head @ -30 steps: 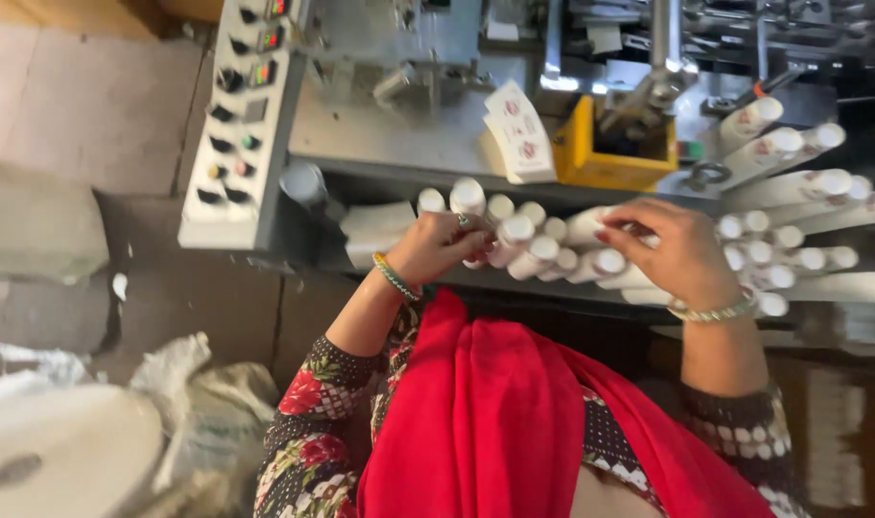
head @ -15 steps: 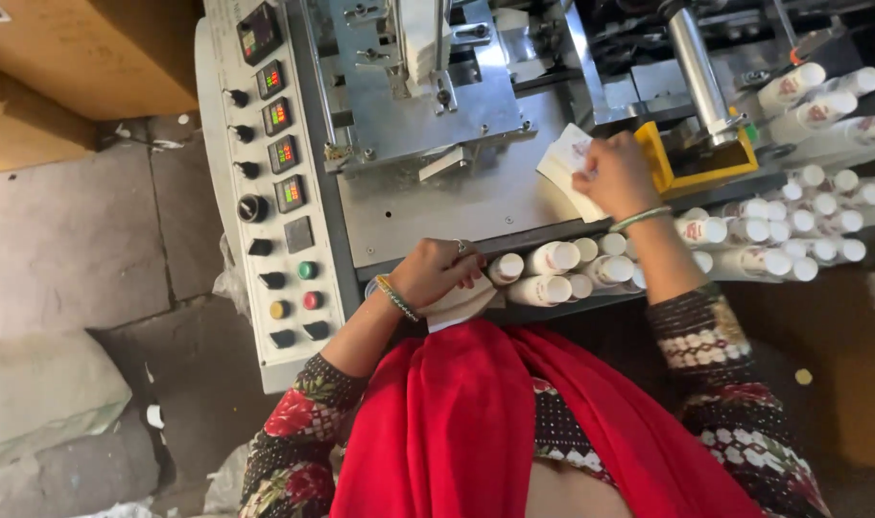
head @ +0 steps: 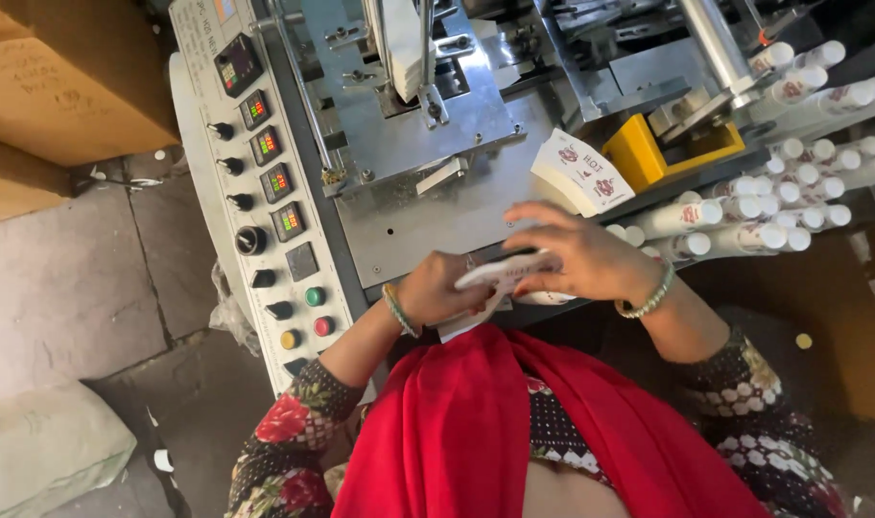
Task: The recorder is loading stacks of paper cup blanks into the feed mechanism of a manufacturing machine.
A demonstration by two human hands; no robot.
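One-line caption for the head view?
Both hands, left and right, hold a white printed paper piece before a machine's control panel.

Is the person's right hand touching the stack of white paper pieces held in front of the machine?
Touching. The head view shows the right hand lying across the white paper stack, fingers on its top, with the left hand gripping it from below.

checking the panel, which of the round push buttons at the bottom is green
The green button is the upper one of the right-hand pair, just above the red button. The yellow button sits lower left; the others are black knobs.
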